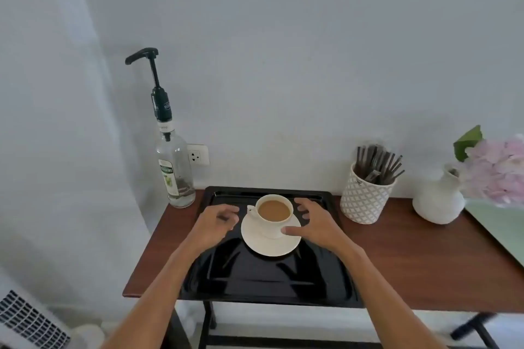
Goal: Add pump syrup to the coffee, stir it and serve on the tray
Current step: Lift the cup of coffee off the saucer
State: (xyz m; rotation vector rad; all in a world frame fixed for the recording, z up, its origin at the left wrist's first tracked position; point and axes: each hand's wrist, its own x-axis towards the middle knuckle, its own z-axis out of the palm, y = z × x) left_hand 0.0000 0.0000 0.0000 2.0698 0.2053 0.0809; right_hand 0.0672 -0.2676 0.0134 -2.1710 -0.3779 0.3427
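Far left: syrup bottle (pixel 175 176) with pump (pixel 143 54) stands on the table (pixel 425 258) by the wall, just beside the tray (pixel 255 283); spout points left, away from the cup, so no syrup can land from there as placed; bottle looks nearly empty. Left hand (pixel 214 224) hovers over the tray left of the cup handle; fingers loosely curled, holding nothing; looks apart from cup and saucer, though slight blur makes contact hard to rule out. Cup (pixel 274 214) sits on saucer (pixel 270 238), both on the tray's back half; milky coffee fills it near the rim, so spill risk on any move. Right hand (pixel 314 225) spread wide, empty; thumb tip at the cup's lower right side, touching or nearly; fingers arc behind. Both hands flank the cup, likely to lift or steady it. Stirrers in holder (pixel 365 195) right of tray, within reach; vase (pixel 438 198) with flowers further right. Whether syrup is in: cannot tell.
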